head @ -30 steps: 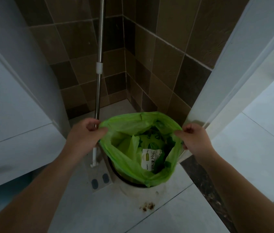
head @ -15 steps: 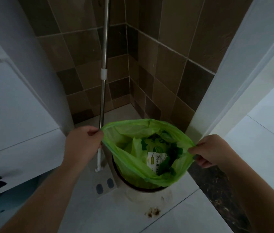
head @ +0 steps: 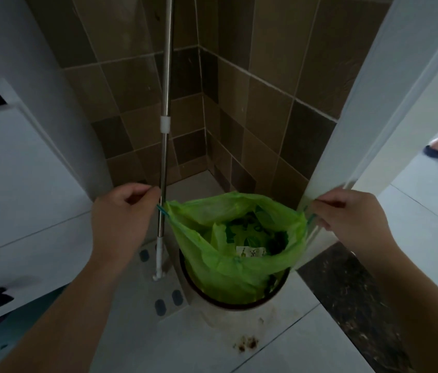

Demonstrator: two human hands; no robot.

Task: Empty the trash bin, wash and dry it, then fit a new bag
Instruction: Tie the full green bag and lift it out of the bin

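While the thin green plastic trash bag point(head: 228, 267) sits in the round dark-rimmed bin point(head: 235, 305) on the white tiled floor point(head: 279, 354), our left hand point(head: 121, 219) and right hand point(head: 347, 219) each pinch its teal drawstring, pulling outward beside the steel mop pole point(head: 165, 130).

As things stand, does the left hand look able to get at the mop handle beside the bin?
Probably yes. The left hand is right beside the mop handle with nothing between them, but its fingers are pinching the green bag's drawstring, so it would have to let go first.
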